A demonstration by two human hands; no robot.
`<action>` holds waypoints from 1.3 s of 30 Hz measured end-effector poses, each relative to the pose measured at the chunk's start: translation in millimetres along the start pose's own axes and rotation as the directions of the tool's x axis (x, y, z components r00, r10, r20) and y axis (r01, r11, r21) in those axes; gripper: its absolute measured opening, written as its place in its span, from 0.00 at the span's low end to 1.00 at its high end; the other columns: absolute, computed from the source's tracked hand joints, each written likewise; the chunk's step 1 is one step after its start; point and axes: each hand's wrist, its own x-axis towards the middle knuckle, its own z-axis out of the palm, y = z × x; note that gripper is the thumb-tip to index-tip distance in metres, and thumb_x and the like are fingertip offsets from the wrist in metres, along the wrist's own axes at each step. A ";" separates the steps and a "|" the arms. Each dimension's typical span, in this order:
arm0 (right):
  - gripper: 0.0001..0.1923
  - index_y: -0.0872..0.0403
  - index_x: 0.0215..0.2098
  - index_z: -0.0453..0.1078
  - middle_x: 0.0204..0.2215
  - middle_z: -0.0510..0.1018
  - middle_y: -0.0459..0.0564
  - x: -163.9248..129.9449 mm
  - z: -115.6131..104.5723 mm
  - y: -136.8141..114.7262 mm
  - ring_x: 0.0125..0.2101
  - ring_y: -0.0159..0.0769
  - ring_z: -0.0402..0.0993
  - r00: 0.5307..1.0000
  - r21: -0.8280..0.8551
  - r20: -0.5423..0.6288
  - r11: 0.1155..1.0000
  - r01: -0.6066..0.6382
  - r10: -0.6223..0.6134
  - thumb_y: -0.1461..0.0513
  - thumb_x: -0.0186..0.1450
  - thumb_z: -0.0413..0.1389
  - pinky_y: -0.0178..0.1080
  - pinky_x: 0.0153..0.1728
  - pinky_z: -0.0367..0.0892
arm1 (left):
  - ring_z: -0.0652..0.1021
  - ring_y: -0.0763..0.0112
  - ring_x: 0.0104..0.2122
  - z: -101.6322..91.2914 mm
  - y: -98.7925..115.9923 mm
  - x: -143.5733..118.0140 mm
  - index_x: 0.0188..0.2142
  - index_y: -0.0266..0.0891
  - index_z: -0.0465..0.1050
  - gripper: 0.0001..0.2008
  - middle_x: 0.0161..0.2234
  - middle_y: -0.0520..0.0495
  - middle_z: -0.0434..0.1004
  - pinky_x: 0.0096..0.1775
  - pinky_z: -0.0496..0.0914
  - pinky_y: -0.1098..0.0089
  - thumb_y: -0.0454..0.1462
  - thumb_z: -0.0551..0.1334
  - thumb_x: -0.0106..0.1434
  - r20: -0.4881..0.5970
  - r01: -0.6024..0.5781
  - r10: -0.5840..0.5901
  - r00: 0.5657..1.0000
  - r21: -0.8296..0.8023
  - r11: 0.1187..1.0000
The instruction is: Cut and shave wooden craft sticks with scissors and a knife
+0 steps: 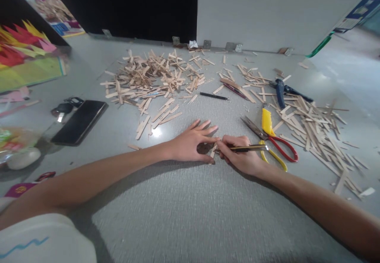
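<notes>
At tabletop point(190, 215) centre, nearest: left hand point(190, 146) spread flat, fingers pressing small wooden stick point(213, 152); right hand point(239, 154) closed around craft knife point(247, 148), touching stick from right. Stick between both hands, long axis roughly near-to-far, knife axis crosswise. Just beyond right: scissors point(271, 142). Farther: black pen point(213, 96), stick pile point(151, 79). Far left: phone point(79, 121).

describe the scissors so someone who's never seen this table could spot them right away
On the grey table, look just right of the right hand, which grips a dark pen-like tool. The scissors lie there beside the right-hand heap of wooden sticks. Their red and yellow handle loops set them apart from the blue-handled tool farther back.
</notes>
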 end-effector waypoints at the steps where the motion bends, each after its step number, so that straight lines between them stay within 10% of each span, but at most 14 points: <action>1: 0.25 0.50 0.24 0.66 0.16 0.69 0.41 0.0 0.1 0.4 0.19 0.30 0.65 1.000 0.005 0.002 1.000 -0.002 0.002 0.50 0.78 0.52 0.37 0.25 0.60 | 0.47 0.40 0.79 -0.2 0.3 0.0 0.67 0.50 0.75 0.35 0.78 0.40 0.51 0.74 0.38 0.33 0.53 0.76 0.64 0.004 0.002 -0.002 1.000 0.004 1.000; 21: 0.23 0.51 0.29 0.64 0.23 0.71 0.42 9.8 4.6 2.4 0.22 0.28 0.63 0.923 -0.095 0.058 0.918 0.385 -0.381 0.57 0.82 0.45 0.35 0.26 0.59 | 0.44 0.37 0.79 7.1 6.2 -3.3 0.61 0.45 0.79 0.26 0.79 0.36 0.49 0.74 0.39 0.33 0.57 0.64 0.74 0.003 -0.020 0.020 1.000 0.141 0.990; 39: 0.24 0.54 0.34 0.72 0.22 0.71 0.42 9.0 -2.5 11.0 0.21 0.27 0.65 0.878 -0.194 0.124 0.856 0.479 -0.463 0.58 0.84 0.42 0.34 0.26 0.59 | 0.40 0.38 0.79 2.2 16.2 0.0 0.60 0.49 0.80 0.22 0.80 0.44 0.44 0.74 0.37 0.32 0.55 0.67 0.73 0.074 0.084 -0.091 0.993 0.097 0.992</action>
